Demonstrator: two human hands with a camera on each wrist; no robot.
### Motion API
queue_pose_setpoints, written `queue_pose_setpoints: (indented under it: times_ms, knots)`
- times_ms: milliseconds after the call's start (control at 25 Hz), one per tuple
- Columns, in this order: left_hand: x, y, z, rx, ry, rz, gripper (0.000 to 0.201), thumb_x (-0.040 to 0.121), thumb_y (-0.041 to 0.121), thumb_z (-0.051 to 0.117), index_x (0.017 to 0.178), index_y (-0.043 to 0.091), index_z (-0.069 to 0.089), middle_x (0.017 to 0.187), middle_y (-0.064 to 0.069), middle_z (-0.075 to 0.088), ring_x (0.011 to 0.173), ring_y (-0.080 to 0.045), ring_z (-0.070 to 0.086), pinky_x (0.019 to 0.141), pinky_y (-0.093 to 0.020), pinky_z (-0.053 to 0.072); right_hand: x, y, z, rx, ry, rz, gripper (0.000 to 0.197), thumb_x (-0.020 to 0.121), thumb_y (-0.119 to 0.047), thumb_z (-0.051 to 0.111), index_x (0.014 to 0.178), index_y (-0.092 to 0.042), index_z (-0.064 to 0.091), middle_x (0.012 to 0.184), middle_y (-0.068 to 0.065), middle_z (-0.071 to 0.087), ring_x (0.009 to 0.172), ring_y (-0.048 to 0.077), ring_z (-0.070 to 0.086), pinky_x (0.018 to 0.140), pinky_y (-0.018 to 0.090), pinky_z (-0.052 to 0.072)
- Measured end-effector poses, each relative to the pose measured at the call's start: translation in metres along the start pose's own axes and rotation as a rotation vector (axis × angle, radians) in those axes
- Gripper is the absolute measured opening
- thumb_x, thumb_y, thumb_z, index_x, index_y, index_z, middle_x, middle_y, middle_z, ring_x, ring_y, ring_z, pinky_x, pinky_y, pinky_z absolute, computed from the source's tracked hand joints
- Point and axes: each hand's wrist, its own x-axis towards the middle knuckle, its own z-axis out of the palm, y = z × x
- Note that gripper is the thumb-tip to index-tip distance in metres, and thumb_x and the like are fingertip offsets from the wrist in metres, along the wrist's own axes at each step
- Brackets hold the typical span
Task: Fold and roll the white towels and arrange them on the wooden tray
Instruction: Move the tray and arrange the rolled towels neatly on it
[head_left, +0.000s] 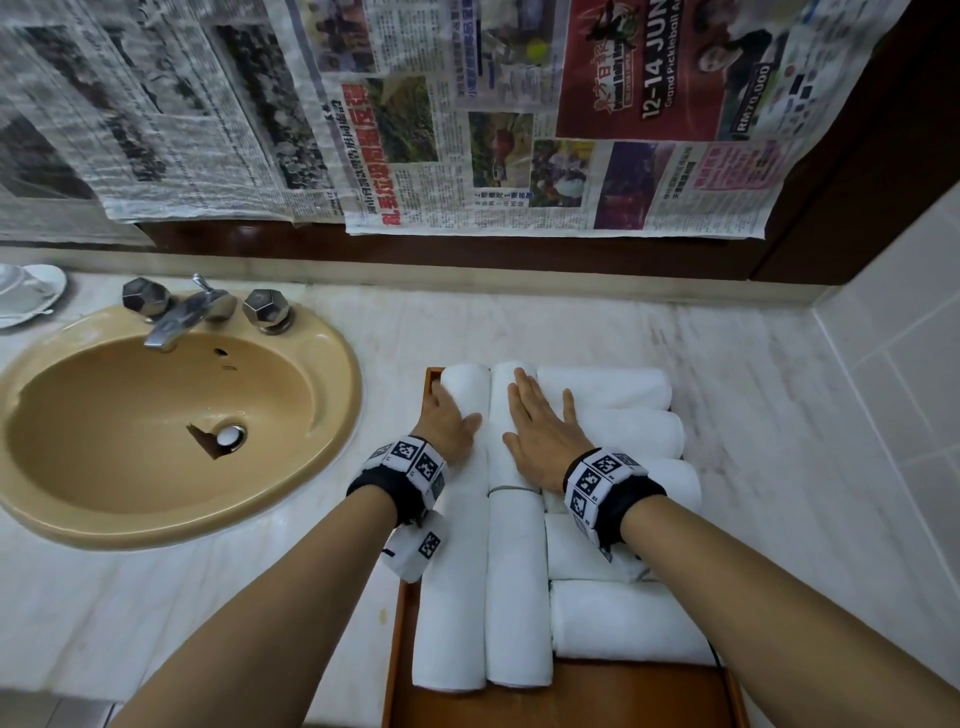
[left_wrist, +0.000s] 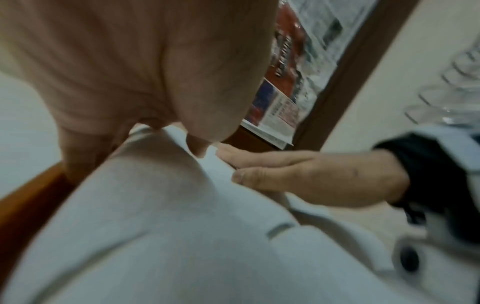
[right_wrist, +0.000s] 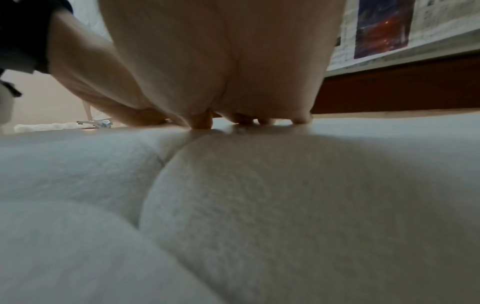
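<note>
A wooden tray (head_left: 597, 699) on the marble counter holds several rolled white towels. Two columns of rolls run lengthwise at its left, and several crosswise rolls (head_left: 623, 618) fill its right. My left hand (head_left: 448, 415) lies along the left side of the far-left roll (head_left: 467, 382), fingers straight between towel and tray rim, thumb on top. My right hand (head_left: 540, 428) presses flat, fingers straight, on the neighbouring far roll (head_left: 503, 379). The left wrist view shows my left palm (left_wrist: 130, 61) over the roll (left_wrist: 145, 205), the tray rim (left_wrist: 31, 195) and the right hand (left_wrist: 298, 174). The right wrist view shows the right palm (right_wrist: 221, 61) on towels (right_wrist: 285, 205).
A tan sink (head_left: 156, 415) with a chrome faucet (head_left: 176, 312) sits left of the tray. Newspaper sheets (head_left: 467, 130) hang on the dark wood wall behind. A tiled wall (head_left: 909, 364) closes the right side. A white cup and saucer (head_left: 26, 291) stand far left.
</note>
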Motion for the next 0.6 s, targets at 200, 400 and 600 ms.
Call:
queue_pose_setpoints:
  times_ms: [200,400,600]
  knots:
    - [0.001,-0.007,0.019,0.107,-0.002,0.164,0.08,0.103,0.034,0.039,0.149,0.011,-0.021,0.157,-0.01,-0.028,0.146,-0.03,-0.02,0.118,-0.038,-0.004,0.005,0.001,0.002,-0.063,-0.037,-0.008,0.066,0.103,-0.037,0.021,0.152,-0.011,-0.015,0.157,0.004,-0.03,0.146,0.016,-0.022,0.117,0.057,-0.006]
    - [0.017,-0.01,0.029,0.089,0.02,0.146,0.08,0.102,0.035,0.04,0.15,0.016,-0.021,0.157,-0.006,-0.028,0.146,-0.03,-0.019,0.118,-0.038,-0.005,0.012,0.002,0.009,-0.083,-0.03,0.001,0.066,0.103,-0.038,0.02,0.151,-0.013,-0.018,0.156,0.002,-0.032,0.145,0.015,-0.024,0.115,0.059,-0.007]
    - [0.011,-0.008,0.013,0.024,0.016,0.148,0.081,0.101,0.031,0.045,0.152,0.014,-0.016,0.16,-0.009,-0.019,0.148,-0.026,-0.011,0.12,-0.037,0.0,0.008,0.003,-0.006,0.003,-0.089,0.002,0.067,0.103,-0.038,0.026,0.152,-0.017,-0.015,0.156,0.0,-0.031,0.146,0.013,-0.021,0.117,0.055,-0.009]
